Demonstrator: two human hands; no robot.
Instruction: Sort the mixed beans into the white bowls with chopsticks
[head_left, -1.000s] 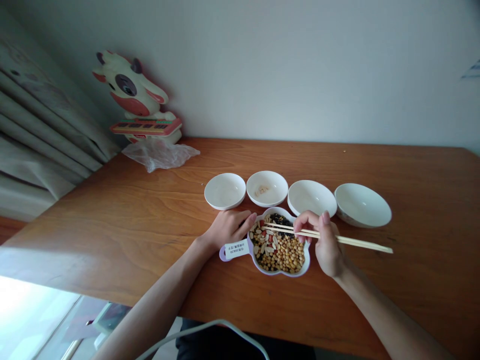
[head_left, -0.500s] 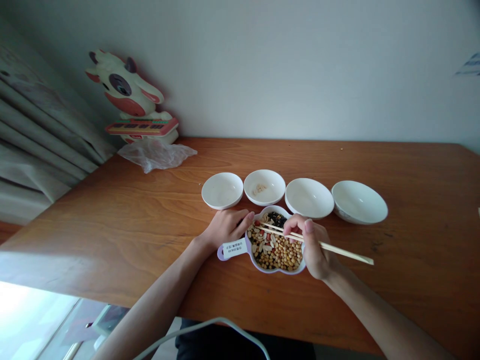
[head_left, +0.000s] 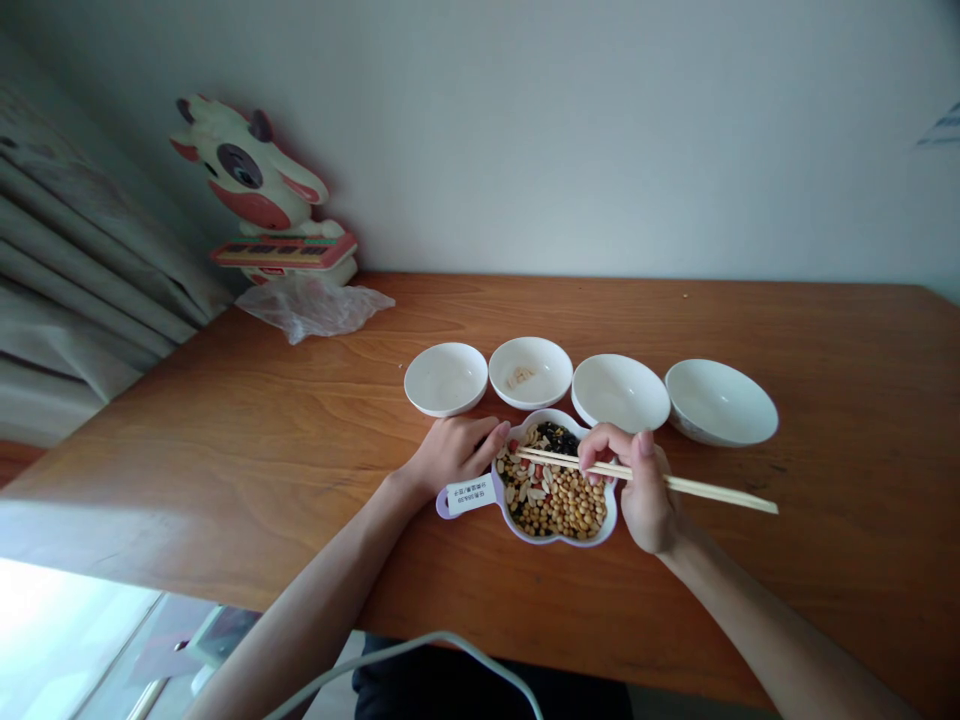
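Observation:
A purple-rimmed, lobed dish with a short handle (head_left: pixel 443 505) holds peanuts, yellow beans (head_left: pixel 574 505), some red pieces and dark seeds. My left hand (head_left: pixel 448 452) rests on the table at the dish's left side, its thumb against the rim and its fingers partly hidden. Over the dish's right edge, my right hand (head_left: pixel 646 495) is closed around a pair of wooden chopsticks (head_left: pixel 716 491). Their tips lie close together by a red piece (head_left: pixel 513 447) at the upper left of the dish; whether they pinch it I cannot tell.
Beyond the dish stand several white bowls in a row; one bowl (head_left: pixel 551 375) has a few pale pieces in it. A cow-shaped toy keyboard (head_left: pixel 285 250) and a clear plastic bag (head_left: pixel 319 308) are at the back left. A cable (head_left: pixel 442 637) crosses the front.
My right hand has shifted right, and the chopsticks lie flatter and closer together. Their tips remain near the red piece. My left hand keeps its place by the dish.

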